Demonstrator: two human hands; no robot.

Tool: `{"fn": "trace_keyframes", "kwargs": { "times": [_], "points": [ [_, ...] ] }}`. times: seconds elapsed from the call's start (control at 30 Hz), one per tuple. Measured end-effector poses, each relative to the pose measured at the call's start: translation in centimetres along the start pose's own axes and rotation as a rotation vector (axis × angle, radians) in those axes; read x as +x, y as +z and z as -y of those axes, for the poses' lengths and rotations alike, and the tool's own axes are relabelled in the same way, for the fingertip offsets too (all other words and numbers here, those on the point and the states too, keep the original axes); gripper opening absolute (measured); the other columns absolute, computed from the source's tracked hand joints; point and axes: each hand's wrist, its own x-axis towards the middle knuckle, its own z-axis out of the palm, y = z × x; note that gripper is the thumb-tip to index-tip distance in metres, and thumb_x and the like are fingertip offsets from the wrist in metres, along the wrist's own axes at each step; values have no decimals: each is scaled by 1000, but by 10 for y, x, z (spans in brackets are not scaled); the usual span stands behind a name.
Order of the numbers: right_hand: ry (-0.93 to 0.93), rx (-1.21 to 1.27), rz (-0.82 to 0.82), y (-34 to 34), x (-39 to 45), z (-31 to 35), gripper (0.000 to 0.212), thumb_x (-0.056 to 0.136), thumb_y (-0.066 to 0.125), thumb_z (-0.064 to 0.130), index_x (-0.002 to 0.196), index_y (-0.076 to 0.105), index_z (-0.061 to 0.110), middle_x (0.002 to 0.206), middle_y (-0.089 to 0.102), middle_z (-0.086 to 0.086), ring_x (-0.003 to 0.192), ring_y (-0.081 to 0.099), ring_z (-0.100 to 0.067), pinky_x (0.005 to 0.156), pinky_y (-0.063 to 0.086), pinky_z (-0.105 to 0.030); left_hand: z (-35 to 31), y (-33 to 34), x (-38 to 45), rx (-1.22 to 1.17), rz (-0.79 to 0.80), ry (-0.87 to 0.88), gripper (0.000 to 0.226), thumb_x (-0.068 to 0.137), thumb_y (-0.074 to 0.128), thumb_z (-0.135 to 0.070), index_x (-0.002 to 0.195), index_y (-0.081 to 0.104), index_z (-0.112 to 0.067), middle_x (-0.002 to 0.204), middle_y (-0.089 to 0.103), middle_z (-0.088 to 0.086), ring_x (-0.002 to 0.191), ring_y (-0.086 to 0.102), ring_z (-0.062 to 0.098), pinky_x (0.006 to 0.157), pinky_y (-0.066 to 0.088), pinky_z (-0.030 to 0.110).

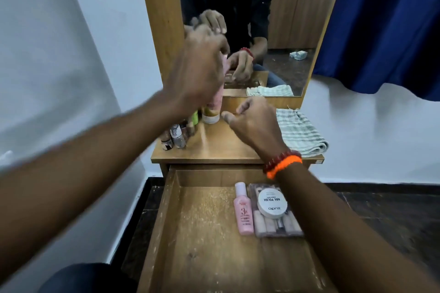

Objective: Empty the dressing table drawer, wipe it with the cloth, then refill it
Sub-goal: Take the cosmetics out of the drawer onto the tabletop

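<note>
Readable print in the open drawer

A round white tin (272, 204) resting on a clear packet (277, 221) in the drawer (204, 233) carried the words "NAIL POLISH" and the brand "zudio", all of it upside down from this view, with a line of smaller print above that was too fine to make out. Just beside it, a pink bottle (243, 210) lying flat showed a large "3" on its label; the smaller lettering under it could not be read. The tube (212, 108) and small bottles (177, 137) on the tabletop were too blurred to read.
</note>
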Motion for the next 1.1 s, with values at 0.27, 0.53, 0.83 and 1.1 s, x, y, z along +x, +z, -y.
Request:
{"fn": "trace_keyframes", "kwargs": {
  "times": [0.27, 0.53, 0.83, 1.1],
  "points": [
    [147, -279, 349, 3, -106, -80, 23, 90, 65, 32, 82, 51, 15, 90, 68, -16, 73, 67, -30, 54, 54, -34, -45, 65, -167, -117, 563, -541, 18, 90, 63, -37, 87, 72, -21, 91, 74, 3, 86, 69, 24, 66, 51, 31],
    [197, -205, 418, 19, -120, -95, 17, 81, 70, 5, 94, 61, 12, 88, 67, -12, 56, 68, -17, 39, 52, -18, -17, 125, -185, -270, 716, -827, 46, 64, 68, -62, 59, 64, -17, 77, 73, 12, 77, 72, 29, 62, 49, 29],
    [113, -176, 313, 17, -128, -96, 24, 94, 62, 37, 86, 55, 16, 81, 63, 0, 63, 58, -7, 49, 49, -19, -31, 76, -170, -300, 483, -780, 34, 71, 82, -49, 69, 73, -17, 64, 70, -5, 63, 68, 8, 60, 58, 31],
    [-33, 77, 152, -19, -67, -41, 22, 82, 81, 36, 82, 67, 19, 76, 73, 4, 62, 66, -4, 50, 47, -21, -46, 4, -84, -197, 185, -324, 21, 86, 78, -32, 102, 69, -23, 85, 70, -14, 69, 63, 1, 55, 42, 10]
  ]
}}
